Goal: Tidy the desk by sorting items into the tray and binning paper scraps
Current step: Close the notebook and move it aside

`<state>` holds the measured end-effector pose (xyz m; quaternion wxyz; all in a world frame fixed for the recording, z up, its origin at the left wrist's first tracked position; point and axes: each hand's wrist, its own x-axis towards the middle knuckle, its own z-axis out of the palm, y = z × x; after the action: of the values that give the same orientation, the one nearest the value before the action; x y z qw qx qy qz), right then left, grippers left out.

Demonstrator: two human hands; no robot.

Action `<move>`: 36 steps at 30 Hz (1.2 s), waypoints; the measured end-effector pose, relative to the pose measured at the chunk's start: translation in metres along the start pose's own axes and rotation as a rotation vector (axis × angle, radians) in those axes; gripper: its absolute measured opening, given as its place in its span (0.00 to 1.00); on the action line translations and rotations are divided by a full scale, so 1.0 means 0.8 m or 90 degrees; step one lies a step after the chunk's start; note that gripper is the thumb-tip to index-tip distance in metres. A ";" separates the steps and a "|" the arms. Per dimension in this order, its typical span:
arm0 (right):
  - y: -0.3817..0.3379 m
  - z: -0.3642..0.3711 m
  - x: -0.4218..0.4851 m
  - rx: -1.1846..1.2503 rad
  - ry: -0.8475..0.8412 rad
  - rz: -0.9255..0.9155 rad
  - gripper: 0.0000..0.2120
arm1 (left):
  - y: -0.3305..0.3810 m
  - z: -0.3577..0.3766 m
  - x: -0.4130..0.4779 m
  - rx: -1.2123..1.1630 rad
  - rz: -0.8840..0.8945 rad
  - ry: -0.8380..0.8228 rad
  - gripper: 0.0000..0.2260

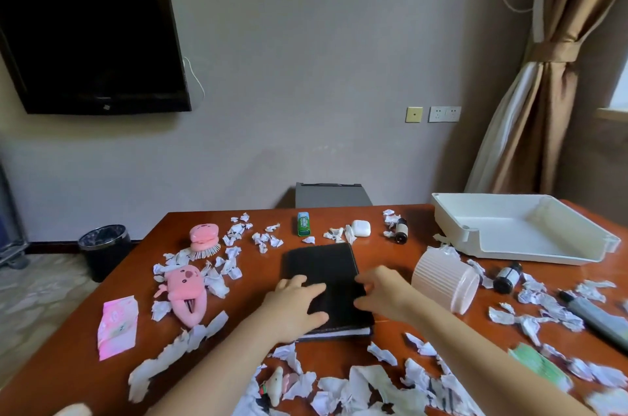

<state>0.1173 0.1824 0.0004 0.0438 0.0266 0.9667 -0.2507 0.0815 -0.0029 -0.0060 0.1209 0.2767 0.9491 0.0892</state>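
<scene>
A black notebook point(323, 266) lies flat in the middle of the wooden desk point(85, 341). My left hand point(295, 305) rests palm down on its near left part, fingers spread. My right hand point(382, 291) touches its right edge with curled fingers. A white tray point(530, 256) stands at the desk's far right with nothing in it. Crumpled paper scraps point(227, 266) lie scattered over the desk. A black bin point(102, 249) stands on the floor to the left of the desk.
On the desk: a pink plush point(185, 293), pink hairbrush point(204, 239), pink tissue pack point(117, 325), green tube point(303, 223), white earbud case point(361, 228), two small dark bottles point(401, 230), a tipped ribbed pink cup point(445, 283), a grey umbrella point(598, 318).
</scene>
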 end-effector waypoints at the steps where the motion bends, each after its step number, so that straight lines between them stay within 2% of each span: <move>1: 0.004 0.007 0.003 -0.037 -0.001 -0.005 0.21 | 0.003 0.002 0.001 0.030 -0.001 0.008 0.26; 4: 0.000 0.020 0.014 -0.109 -0.025 -0.014 0.28 | 0.005 0.005 0.002 0.051 0.004 0.027 0.26; 9: -0.014 0.025 0.033 -0.181 -0.127 0.007 0.32 | -0.017 0.003 0.004 -0.088 -0.003 0.003 0.28; 14: -0.009 0.014 0.042 -0.177 -0.218 0.010 0.37 | -0.039 -0.001 0.024 -0.098 -0.149 -0.027 0.45; 17: -0.006 0.012 0.046 -0.165 -0.236 0.007 0.41 | -0.037 -0.004 0.043 -0.154 -0.169 -0.018 0.47; 21: -0.001 0.014 0.047 -0.133 -0.226 -0.002 0.42 | -0.031 -0.012 0.059 -0.414 -0.206 0.068 0.39; 23: 0.003 0.017 0.046 -0.104 -0.214 -0.007 0.42 | -0.034 -0.018 0.061 -0.579 -0.230 0.067 0.39; 24: 0.004 0.018 0.045 -0.088 -0.207 -0.010 0.42 | -0.035 -0.017 0.060 -0.612 -0.226 0.068 0.39; 28: 0.009 0.022 0.037 -0.039 -0.176 -0.024 0.41 | -0.024 -0.009 0.050 -0.502 -0.199 0.094 0.39; 32: 0.008 0.015 0.028 0.054 -0.101 -0.040 0.37 | -0.008 -0.020 0.038 -0.540 -0.147 0.165 0.38; 36: -0.002 -0.003 0.005 0.066 -0.007 -0.038 0.33 | 0.014 -0.044 0.025 -0.545 -0.088 0.221 0.38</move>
<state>0.1134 0.1824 0.0029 0.0404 -0.0014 0.9525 -0.3018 0.0608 0.0137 0.0265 0.0691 0.1192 0.8495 0.5093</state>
